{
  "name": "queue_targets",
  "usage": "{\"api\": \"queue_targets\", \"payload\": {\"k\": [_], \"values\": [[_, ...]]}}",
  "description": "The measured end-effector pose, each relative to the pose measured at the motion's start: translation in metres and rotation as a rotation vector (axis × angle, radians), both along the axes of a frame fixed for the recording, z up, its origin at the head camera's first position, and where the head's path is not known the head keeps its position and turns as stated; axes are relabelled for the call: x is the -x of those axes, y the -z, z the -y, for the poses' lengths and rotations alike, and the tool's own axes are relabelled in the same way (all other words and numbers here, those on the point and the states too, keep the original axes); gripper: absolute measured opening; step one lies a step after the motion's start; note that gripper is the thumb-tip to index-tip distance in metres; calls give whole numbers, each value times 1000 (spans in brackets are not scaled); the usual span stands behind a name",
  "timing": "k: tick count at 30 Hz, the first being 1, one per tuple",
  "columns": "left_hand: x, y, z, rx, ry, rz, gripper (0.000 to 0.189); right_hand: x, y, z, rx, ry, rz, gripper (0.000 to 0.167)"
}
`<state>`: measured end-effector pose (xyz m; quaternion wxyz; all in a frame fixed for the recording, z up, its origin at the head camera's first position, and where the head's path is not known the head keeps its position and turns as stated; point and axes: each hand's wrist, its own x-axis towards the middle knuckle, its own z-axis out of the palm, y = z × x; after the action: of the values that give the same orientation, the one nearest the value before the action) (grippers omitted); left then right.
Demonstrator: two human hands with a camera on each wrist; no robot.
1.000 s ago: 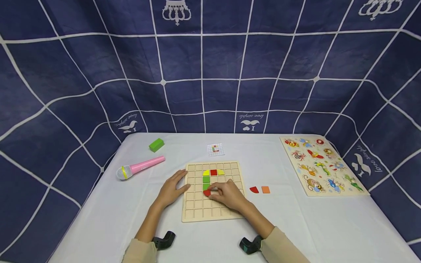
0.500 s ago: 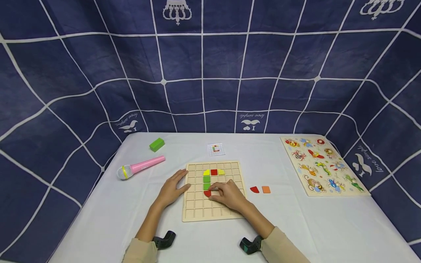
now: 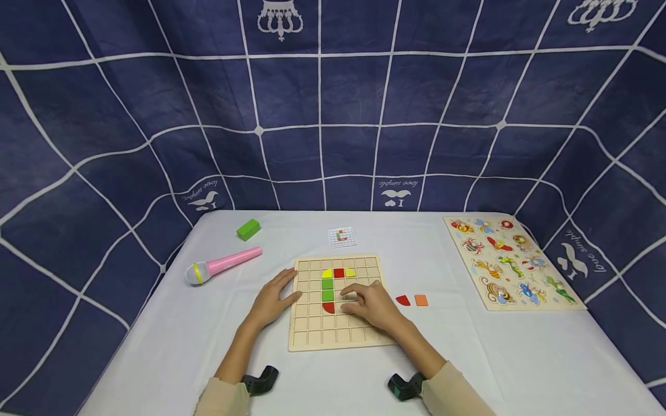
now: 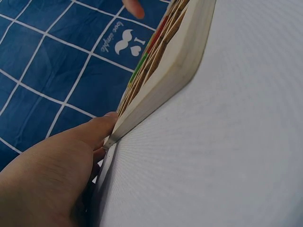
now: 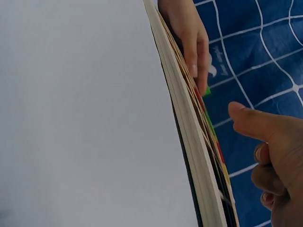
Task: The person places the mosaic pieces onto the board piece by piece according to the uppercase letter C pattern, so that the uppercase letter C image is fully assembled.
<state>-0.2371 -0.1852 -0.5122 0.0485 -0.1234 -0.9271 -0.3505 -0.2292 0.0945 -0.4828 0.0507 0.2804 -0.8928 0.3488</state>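
A wooden grid board [image 3: 312, 332] lies on the white table. Set in its cells are a yellow piece [image 3: 327, 273], a red square [image 3: 339, 273], another yellow piece [image 3: 350, 273], two green squares [image 3: 327, 289] and a red quarter-round piece [image 3: 328, 307] below them. My left hand [image 3: 270, 300] rests along the board's left edge; the left wrist view shows its thumb against that edge. Over the right half of the board is my right hand [image 3: 372, 303], thumb and forefinger apart with nothing between them, also seen in the right wrist view.
Right of the board lie a red quarter-round piece [image 3: 403, 300] and an orange square [image 3: 421, 300]. A pattern card [image 3: 341, 237] lies behind it. Toward the left are a pink toy microphone [image 3: 224, 265] and a green block [image 3: 248, 229]; at right, an insect puzzle board [image 3: 512, 263].
My right hand has let go of the red quarter-round piece, which now sits in the cell under the green squares, and has shifted right. The left hand has stayed in place.
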Motion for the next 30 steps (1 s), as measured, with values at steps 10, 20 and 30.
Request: {"api": "queue_targets", "payload": {"k": [10, 20, 30], "values": [[1, 4, 0, 1, -6, -23, 62, -4, -18, -52, 33, 101, -83, 22], [0, 5, 2, 4, -2, -8, 63, -7, -21, -108, 13, 245, -112, 23], [0, 3, 2, 3, 9, -21, 62, -10, 8, -145, -8, 366, -38, 30]]}}
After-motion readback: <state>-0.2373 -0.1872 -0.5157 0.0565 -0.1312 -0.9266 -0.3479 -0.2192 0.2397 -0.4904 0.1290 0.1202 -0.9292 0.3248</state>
